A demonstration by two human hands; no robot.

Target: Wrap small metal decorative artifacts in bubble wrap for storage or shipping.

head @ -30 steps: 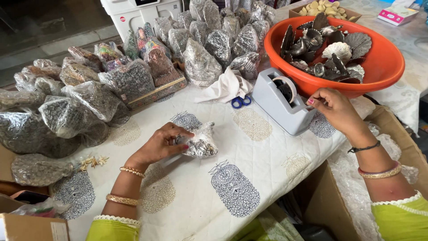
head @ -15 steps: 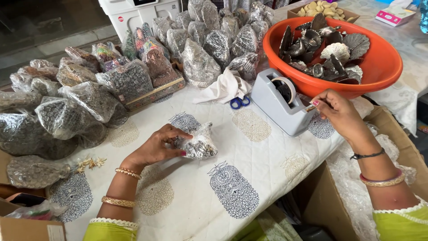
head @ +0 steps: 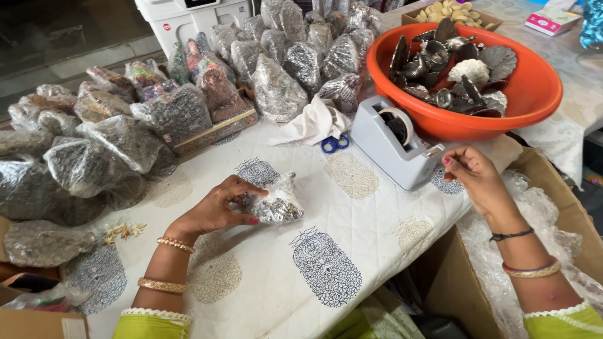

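Nearest the person: the left hand (head: 217,207) is pressing down on a small bubble-wrapped parcel (head: 276,202) lying on the printed white tablecloth (head: 264,295). The fingers are curling around its left end and the thumb is tucked under, so the hand is closed on it, pinning the wrap shut. Compared with a second ago the parcel is sitting in much the same spot, only turned a little under the palm.

The right hand (head: 471,179) is the one changing. A second ago it was at the front lip of the grey tape dispenser (head: 396,147); now it is drawing back to the right, thumb and forefinger pinched together just beside the cutter. The strip itself is too thin and clear to make out, so whether tape is in the pinch I cannot tell. Judging by the pinch and the pull, a length is being drawn off to seal the parcel.

The parcel is lying well apart from the right hand, to its left, with the dispenser's front corner between them.

Farther off: blue-handled scissors (head: 334,144) beside a white cloth (head: 311,122), then an orange basin (head: 534,94) of dark shells and a heap of wrapped bundles (head: 276,88).
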